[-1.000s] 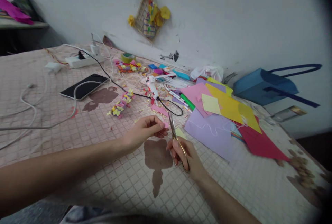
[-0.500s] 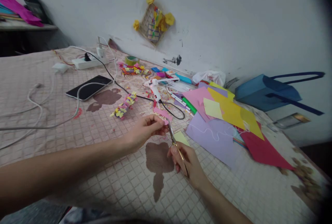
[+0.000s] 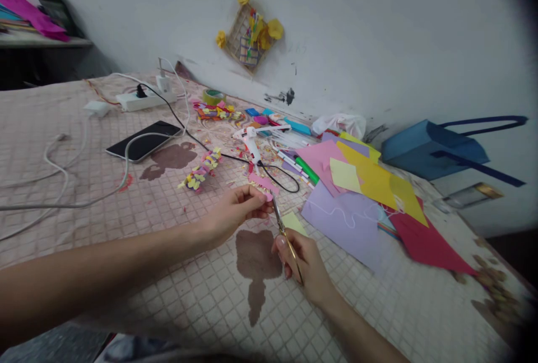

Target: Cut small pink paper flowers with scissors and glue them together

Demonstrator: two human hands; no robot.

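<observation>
The left hand (image 3: pixel 249 204) and right hand (image 3: pixel 303 256) are bare, as are 2 slender forearms (image 3: pixel 143 259); mottled blue-grey and whitish clothing (image 3: pixel 137 348) shows, blurred, at the lower edge.

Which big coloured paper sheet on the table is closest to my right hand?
The large light-purple paper sheet with thin white string across it. The pink sheet, yellow sheet and red sheet lie farther from your right hand.

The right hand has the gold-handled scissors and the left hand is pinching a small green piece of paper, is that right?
Not quite: the small piece of paper in the left hand is pink, not green, as the head view shows. The right hand does have the gold-handled scissors.
</observation>
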